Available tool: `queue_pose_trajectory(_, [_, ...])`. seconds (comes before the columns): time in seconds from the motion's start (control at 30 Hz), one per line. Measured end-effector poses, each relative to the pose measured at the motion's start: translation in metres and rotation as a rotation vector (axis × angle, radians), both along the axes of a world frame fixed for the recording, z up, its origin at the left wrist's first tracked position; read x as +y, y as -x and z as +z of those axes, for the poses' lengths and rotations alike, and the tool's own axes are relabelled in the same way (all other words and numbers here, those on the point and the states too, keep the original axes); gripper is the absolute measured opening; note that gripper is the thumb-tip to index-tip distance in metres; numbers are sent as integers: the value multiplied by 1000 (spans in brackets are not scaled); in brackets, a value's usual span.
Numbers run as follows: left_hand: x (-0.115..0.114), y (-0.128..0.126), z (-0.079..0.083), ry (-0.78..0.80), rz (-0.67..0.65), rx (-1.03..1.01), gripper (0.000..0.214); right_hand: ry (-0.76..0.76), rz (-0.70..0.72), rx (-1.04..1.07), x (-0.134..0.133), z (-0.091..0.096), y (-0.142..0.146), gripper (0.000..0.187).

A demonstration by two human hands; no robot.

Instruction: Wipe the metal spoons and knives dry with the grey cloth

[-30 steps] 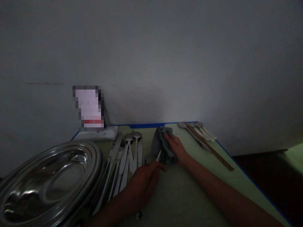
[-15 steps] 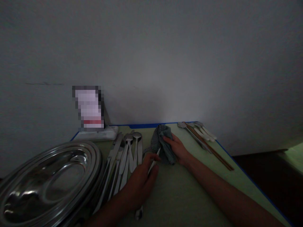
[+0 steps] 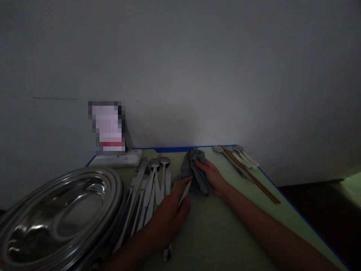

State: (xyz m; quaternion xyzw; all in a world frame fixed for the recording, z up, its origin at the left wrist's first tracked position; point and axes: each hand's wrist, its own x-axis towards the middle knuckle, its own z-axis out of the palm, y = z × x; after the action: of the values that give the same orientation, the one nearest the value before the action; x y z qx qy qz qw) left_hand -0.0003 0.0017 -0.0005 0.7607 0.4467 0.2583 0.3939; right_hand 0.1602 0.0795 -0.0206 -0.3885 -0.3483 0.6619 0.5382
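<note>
My left hand [image 3: 172, 210] is closed on the handle of a slim, pale piece of cutlery [image 3: 184, 194]. Its far end goes into the folds of a grey-blue checked cloth [image 3: 194, 175], so its kind is hidden. Fingers wrapped in that cloth, my right hand [image 3: 213, 175] grips it around the cutlery's end. Left of my left hand lie several metal spoons [image 3: 165, 162] and table knives [image 3: 137, 178], side by side. Below my left wrist, the end of another metal utensil [image 3: 167, 253] sticks out, mostly covered by the hand.
Stacked oval steel trays [image 3: 111, 180] fill the left side of the table [image 3: 214, 233]. Behind them a blurred-out screen [image 3: 108, 126] stands on a white block [image 3: 118, 160]. At the right edge lie wooden chopsticks [image 3: 254, 180], spoons [image 3: 218, 149] and white-handled cutlery [image 3: 249, 160]. A grey wall [image 3: 180, 67] rises behind.
The cutlery's handle has tilted slightly in my left hand, with its end still at the cloth. My right hand keeps its hold. The whole view has shifted a little.
</note>
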Motion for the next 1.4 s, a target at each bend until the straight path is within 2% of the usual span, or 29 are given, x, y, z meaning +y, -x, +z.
queue_pose_trajectory(0.2, [0,1,-2,16,39,43,41,4,-5,12,0,0,0,28])
queue_pose_trajectory(0.5, [-1,0,1,3,5,45,37,-2,-12,-25,0,1,0,26])
queue_pose_trajectory(0.6, [-1,-2,-2,-5,30,-6,37,3,-71,-20,1,-1,0,28])
queue_pose_trajectory(0.7, [-4,-6,-1,-61,135,-41,39,32,-178,20,2,0,0,29])
queue_pose_trajectory(0.8, [-11,-5,14,-207,214,39,42,75,-237,18,2,3,0,27])
queue_pose_trajectory(0.93, [-13,11,59,-374,283,210,40,106,-219,14,-1,7,0,25])
queue_pose_trajectory(1.03, [10,33,95,-421,398,406,39,95,-186,7,-4,7,0,23])
queue_pose_trajectory(1.1, [35,48,108,-340,499,603,40,83,-180,-15,-6,6,0,22])
queue_pose_trajectory(1.17, [60,59,110,-277,543,655,34,81,-180,-26,-7,5,0,21])
queue_pose_trajectory(1.23, [80,67,107,-242,560,677,29,78,-166,-18,-7,3,0,22])
queue_pose_trajectory(1.4, [99,78,96,-201,644,677,31,66,-134,-12,-8,2,-1,24])
